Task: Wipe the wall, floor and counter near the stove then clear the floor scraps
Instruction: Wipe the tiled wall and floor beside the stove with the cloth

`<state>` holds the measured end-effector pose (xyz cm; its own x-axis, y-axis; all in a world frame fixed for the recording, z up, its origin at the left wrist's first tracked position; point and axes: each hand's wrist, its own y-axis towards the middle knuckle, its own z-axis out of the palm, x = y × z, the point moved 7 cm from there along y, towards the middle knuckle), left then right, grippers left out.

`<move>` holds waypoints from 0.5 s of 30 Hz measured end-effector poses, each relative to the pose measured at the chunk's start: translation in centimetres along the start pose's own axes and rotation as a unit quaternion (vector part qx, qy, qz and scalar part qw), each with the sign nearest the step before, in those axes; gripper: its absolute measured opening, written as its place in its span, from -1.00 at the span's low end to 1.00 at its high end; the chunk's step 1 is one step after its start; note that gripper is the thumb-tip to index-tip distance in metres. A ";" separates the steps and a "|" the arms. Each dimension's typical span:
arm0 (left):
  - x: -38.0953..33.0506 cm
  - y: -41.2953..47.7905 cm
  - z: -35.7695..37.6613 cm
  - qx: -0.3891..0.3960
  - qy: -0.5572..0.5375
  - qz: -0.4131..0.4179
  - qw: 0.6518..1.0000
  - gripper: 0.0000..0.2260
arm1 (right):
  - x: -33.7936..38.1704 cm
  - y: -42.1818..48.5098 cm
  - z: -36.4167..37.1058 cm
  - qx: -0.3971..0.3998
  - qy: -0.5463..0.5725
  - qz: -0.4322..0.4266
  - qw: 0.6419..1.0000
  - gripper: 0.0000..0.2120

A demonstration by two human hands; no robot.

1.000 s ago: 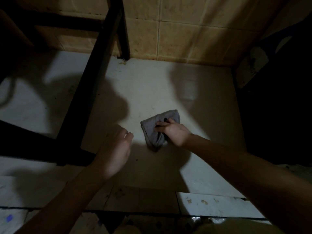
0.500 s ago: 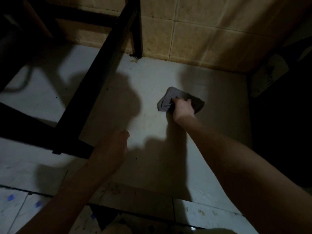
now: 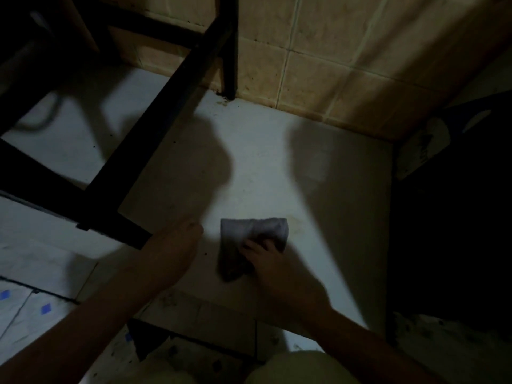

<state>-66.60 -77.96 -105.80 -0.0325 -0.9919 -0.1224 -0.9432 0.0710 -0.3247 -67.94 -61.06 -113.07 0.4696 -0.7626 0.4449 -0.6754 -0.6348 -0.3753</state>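
A crumpled grey cloth [image 3: 249,234] lies on the white floor [image 3: 277,167], and my right hand [image 3: 266,259] presses down on its near edge, fingers gripping it. My left hand [image 3: 177,245] hovers just left of the cloth, loosely curled and holding nothing, close to the black frame's foot. A tan tiled wall [image 3: 332,51] rises at the back, with dark grime along its base. Small dark specks dot the floor by the cloth and near the wall.
A black metal stand frame [image 3: 155,117] crosses the left side, one leg meeting the floor at the wall. A dark object [image 3: 454,217] fills the right side. Dirty floor tiles [image 3: 194,309] with scraps and blue marks lie nearest to me.
My right hand has pulled the cloth back from near the wall toward me across the floor. My left hand stays hovering in about the same spot.
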 end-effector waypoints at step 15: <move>0.0 -1.7 0.6 0.014 -0.024 0.052 0.998 -0.79 | -2.1 -11.7 2.2 -0.051 -0.043 0.044 0.997 -0.30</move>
<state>-64.78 -77.98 -105.83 -0.1129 -0.9729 -0.2020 -0.9260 0.1767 -0.3336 -59.76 -52.26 -111.39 0.4496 -0.8259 0.3404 -0.7689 -0.5517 -0.3231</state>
